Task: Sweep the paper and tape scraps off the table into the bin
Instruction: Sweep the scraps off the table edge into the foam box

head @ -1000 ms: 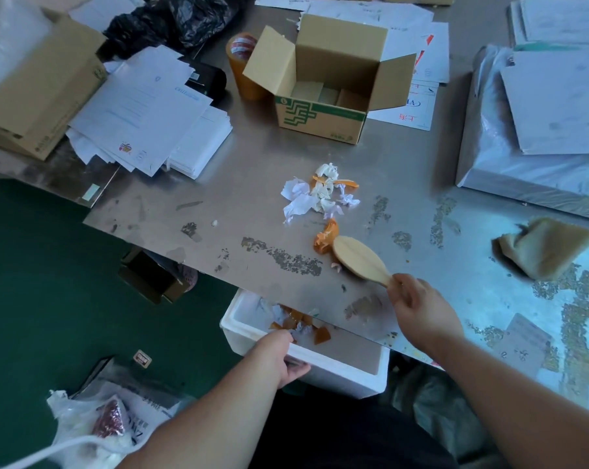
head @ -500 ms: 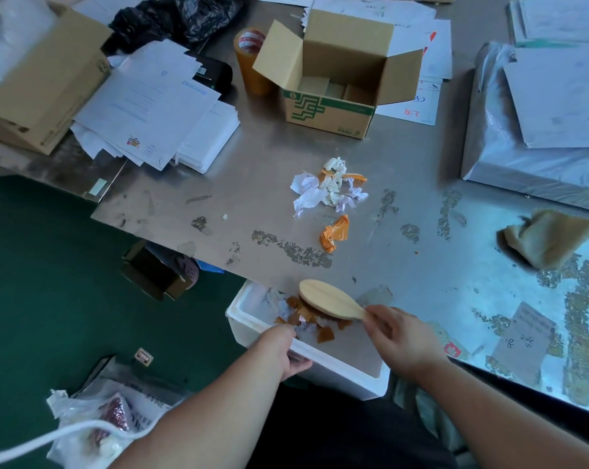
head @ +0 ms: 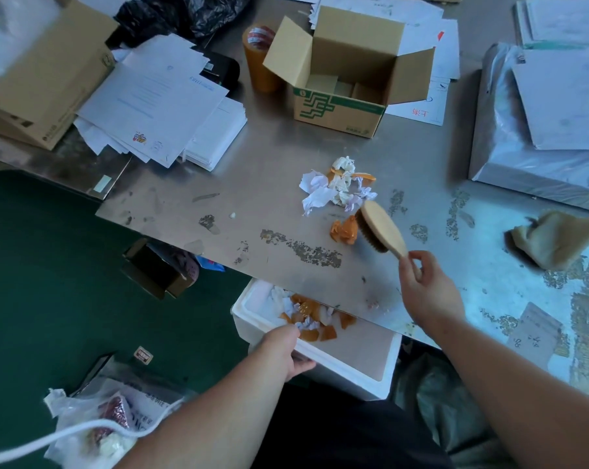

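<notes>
Head view: right hand (head: 428, 292) grips brush (head: 381, 228), left hand (head: 283, 350) grips bin (head: 347, 370); carton (head: 340, 113) behind scraps (head: 333, 189).

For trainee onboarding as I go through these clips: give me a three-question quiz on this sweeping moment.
1. True or false: the left hand grips the rim of the white foam bin.
2. The brush held by the right hand has its bristles beside: A) the orange tape wad; B) the cardboard box; C) the tape roll.
3. Where does the crumpled paper pile lie?
Key: 1 true; 2 A; 3 on the table, beyond the brush.
</notes>
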`<action>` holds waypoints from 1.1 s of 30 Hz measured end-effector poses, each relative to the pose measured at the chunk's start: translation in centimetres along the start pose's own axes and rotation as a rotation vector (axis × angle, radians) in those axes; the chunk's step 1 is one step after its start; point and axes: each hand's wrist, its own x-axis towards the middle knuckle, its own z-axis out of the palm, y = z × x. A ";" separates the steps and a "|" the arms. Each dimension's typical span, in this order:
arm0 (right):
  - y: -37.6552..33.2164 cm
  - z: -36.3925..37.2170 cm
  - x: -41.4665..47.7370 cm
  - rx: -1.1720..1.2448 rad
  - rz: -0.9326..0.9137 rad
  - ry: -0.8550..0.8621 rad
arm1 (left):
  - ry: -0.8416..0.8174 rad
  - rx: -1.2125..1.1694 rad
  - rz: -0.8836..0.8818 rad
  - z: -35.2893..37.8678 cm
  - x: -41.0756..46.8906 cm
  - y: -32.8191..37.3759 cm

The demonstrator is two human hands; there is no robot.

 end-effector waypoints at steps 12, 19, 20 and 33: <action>-2.2 0.8 0.3 -0.141 -0.051 -0.187 | 0.012 -0.017 0.010 -1.6 0.2 1.8; -2.5 2.7 -2.5 -0.247 -0.160 -0.266 | 0.010 -0.038 -0.001 -2.3 0.6 2.9; -2.6 3.0 -2.9 -0.264 -0.174 -0.273 | 0.001 -0.038 0.006 -2.4 0.6 3.0; -4.2 4.6 -4.6 -0.228 -0.172 -0.214 | -0.031 0.036 0.041 -5.0 0.9 4.1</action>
